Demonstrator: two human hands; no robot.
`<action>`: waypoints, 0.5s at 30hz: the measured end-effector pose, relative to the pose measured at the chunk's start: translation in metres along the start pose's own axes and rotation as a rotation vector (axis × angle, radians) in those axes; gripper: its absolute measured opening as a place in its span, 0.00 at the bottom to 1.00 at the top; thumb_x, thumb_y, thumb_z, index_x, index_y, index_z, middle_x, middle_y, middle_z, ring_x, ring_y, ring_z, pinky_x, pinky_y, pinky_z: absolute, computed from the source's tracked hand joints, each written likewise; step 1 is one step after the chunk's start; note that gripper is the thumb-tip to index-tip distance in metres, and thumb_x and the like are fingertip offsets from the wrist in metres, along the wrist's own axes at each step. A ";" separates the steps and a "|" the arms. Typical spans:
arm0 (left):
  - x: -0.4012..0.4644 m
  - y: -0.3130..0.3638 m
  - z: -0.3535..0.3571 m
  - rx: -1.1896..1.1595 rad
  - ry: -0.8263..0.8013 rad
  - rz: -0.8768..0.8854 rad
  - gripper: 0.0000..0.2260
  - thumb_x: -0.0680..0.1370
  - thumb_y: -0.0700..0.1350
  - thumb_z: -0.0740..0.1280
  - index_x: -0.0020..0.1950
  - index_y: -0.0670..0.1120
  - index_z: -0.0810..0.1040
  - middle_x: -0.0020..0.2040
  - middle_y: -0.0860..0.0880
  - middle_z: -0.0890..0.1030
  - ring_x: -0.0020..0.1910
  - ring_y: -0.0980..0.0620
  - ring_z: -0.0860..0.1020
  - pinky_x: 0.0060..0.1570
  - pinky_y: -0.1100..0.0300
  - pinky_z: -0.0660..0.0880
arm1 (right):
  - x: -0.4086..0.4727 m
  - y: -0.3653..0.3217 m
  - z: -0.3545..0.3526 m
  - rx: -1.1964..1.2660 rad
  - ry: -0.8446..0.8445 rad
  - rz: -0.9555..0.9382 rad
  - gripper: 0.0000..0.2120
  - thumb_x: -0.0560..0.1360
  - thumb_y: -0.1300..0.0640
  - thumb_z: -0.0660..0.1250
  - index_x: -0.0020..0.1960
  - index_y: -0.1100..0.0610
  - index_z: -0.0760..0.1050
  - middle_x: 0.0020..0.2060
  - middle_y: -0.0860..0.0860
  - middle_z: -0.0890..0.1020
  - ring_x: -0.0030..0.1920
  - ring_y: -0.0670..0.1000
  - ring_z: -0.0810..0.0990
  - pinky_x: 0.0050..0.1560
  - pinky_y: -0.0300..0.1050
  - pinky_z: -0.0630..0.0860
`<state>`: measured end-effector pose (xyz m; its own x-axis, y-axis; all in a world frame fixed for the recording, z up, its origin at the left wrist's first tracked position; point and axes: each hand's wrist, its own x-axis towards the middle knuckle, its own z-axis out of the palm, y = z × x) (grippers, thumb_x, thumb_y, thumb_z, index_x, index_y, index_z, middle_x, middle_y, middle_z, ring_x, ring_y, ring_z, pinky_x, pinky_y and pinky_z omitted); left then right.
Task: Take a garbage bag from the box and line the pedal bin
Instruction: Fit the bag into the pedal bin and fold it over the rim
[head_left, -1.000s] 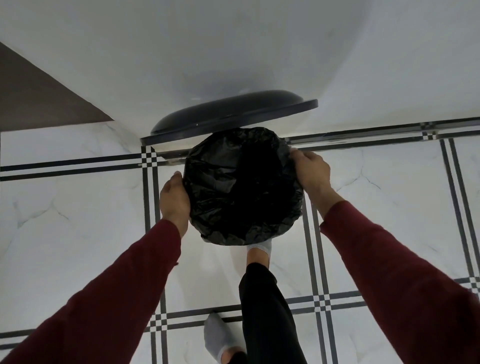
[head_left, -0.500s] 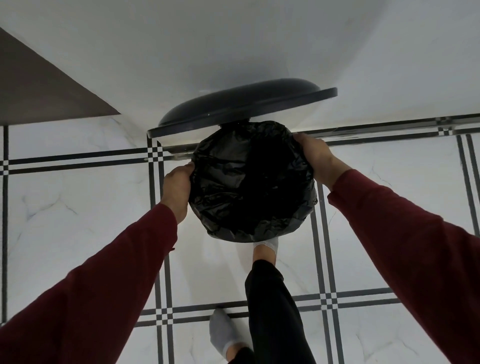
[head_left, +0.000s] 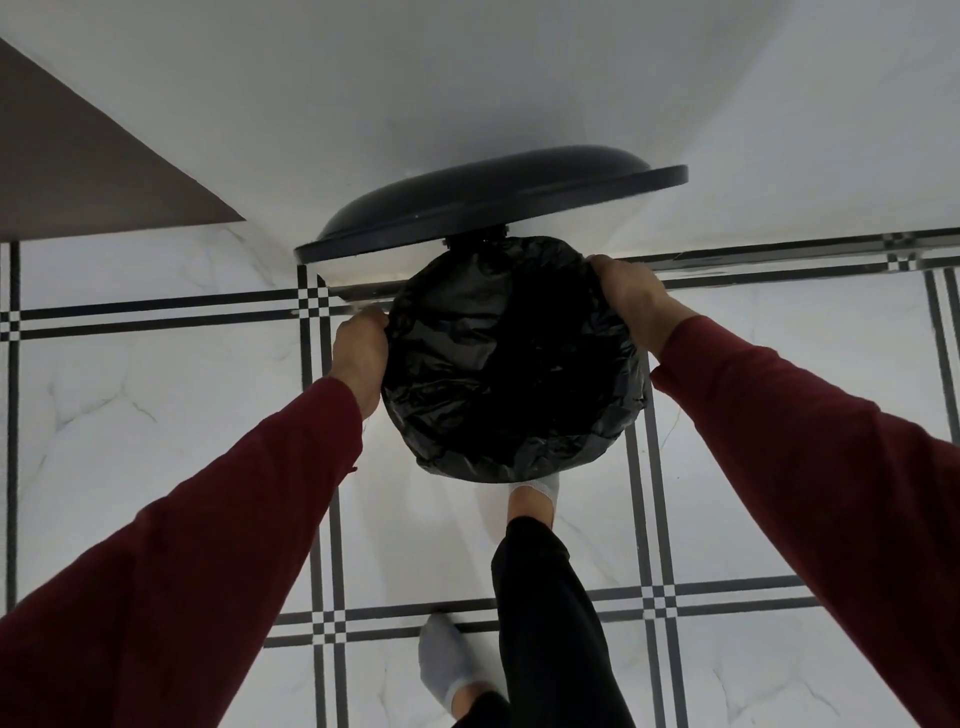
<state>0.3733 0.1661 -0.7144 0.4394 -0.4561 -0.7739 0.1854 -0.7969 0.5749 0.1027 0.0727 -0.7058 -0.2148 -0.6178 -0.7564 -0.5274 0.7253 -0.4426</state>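
Note:
A black garbage bag (head_left: 498, 364) is spread over the mouth of the pedal bin and folded down over its rim, so the bin's body is hidden under it. The bin's dark lid (head_left: 488, 202) stands raised behind, against the white wall. My left hand (head_left: 361, 356) grips the bag's edge on the left side of the rim. My right hand (head_left: 631, 301) grips the bag at the upper right of the rim. A foot in a white sock (head_left: 537, 499) is at the bin's base, where the pedal is hidden.
White marble-look floor tiles with black line borders (head_left: 156, 389) surround the bin. A white wall (head_left: 467, 78) rises right behind it, with a brown panel (head_left: 78, 171) at the left. My other foot, in a grey sock (head_left: 447, 660), stands at the bottom.
Both hands have slid farther back along the rim, keeping hold of the bag. The view has shifted slightly; the lid stays raised.

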 end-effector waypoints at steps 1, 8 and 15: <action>0.002 0.001 0.002 0.061 0.036 0.032 0.10 0.79 0.44 0.58 0.40 0.48 0.75 0.44 0.47 0.77 0.48 0.45 0.74 0.46 0.54 0.70 | -0.003 -0.002 -0.002 -0.100 0.070 -0.032 0.25 0.77 0.41 0.57 0.56 0.59 0.81 0.55 0.57 0.82 0.59 0.62 0.79 0.62 0.52 0.75; 0.003 0.018 0.015 0.324 0.161 0.349 0.23 0.78 0.59 0.59 0.62 0.46 0.81 0.60 0.44 0.81 0.62 0.41 0.78 0.57 0.54 0.71 | -0.011 -0.029 0.006 -0.212 0.149 -0.350 0.21 0.83 0.46 0.61 0.63 0.61 0.80 0.63 0.62 0.82 0.65 0.64 0.76 0.60 0.49 0.71; 0.013 0.030 0.027 0.630 -0.056 0.339 0.14 0.86 0.50 0.51 0.57 0.44 0.74 0.52 0.43 0.74 0.58 0.41 0.75 0.54 0.51 0.69 | 0.007 -0.038 0.016 -0.127 0.022 -0.192 0.23 0.79 0.39 0.64 0.61 0.56 0.81 0.51 0.53 0.81 0.52 0.56 0.80 0.50 0.43 0.70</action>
<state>0.3609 0.1257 -0.7145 0.3336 -0.7255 -0.6019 -0.5036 -0.6769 0.5368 0.1343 0.0455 -0.7013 -0.1179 -0.7485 -0.6525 -0.6595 0.5503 -0.5122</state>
